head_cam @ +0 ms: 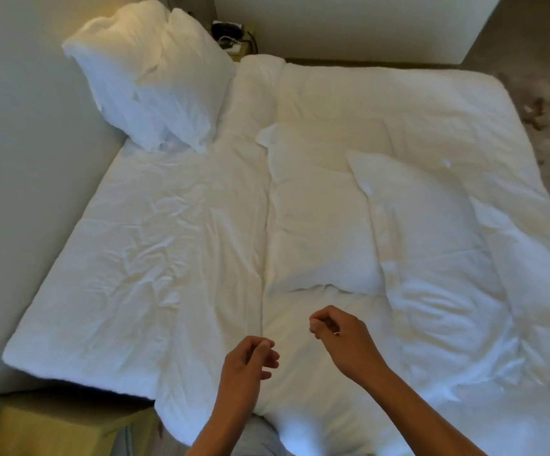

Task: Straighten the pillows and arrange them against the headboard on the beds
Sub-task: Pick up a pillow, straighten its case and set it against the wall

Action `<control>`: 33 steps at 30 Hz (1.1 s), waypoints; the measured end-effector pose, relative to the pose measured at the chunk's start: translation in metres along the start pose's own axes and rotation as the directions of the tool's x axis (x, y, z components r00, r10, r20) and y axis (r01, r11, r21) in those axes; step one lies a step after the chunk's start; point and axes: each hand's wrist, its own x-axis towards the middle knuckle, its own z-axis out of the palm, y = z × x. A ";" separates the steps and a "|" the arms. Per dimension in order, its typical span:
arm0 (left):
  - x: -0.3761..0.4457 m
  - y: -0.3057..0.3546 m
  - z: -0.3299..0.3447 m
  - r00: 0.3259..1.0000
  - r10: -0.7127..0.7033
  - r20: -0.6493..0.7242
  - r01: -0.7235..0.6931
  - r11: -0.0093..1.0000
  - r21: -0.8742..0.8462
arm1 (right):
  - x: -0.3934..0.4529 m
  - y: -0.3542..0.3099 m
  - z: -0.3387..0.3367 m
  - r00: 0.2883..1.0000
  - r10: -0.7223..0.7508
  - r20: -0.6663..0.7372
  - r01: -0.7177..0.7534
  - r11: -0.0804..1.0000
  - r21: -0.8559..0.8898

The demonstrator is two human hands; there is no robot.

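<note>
Left hand hovering, fingers loosely curled, empty | right hand hovering, fingers curled, apparently empty | two pillows leaning upright against headboard | two pillows lying flat on bed

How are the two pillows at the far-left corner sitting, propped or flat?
Propped: both pillows stand upright, leaning on the headboard.

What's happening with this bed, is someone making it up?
Yes. A person stands at the bed's side, both hands empty: left hand and right hand hover, fingers loosely curled. Two pillows already lean propped against the headboard. Two more pillows lie flat on the duvet.
</note>
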 end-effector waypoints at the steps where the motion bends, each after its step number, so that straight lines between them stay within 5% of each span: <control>1: 0.015 0.008 -0.004 0.999 0.003 0.033 -0.004 1.000 0.010 | 0.004 -0.004 0.002 0.999 0.030 -0.027 -0.030 1.000 0.001; 9: 0.127 0.060 0.004 0.942 0.032 0.334 -0.077 0.989 0.124 | 0.001 -0.004 0.016 0.891 0.359 -0.279 -0.327 0.932 0.156; 15: 0.201 0.078 0.046 0.898 0.004 0.439 -0.099 0.976 0.194 | 0.018 0.020 0.013 0.799 0.468 -0.378 -0.420 0.884 0.206; 25: 0.332 0.085 0.120 0.986 -0.006 0.167 -0.082 0.852 0.517 | 0.179 0.067 -0.025 0.867 0.315 -0.387 -0.333 0.943 0.020; 33: 0.421 0.058 0.159 0.995 -0.067 -0.071 0.092 0.878 0.470 | 0.296 0.092 -0.017 0.903 0.215 -0.372 -0.335 0.895 -0.294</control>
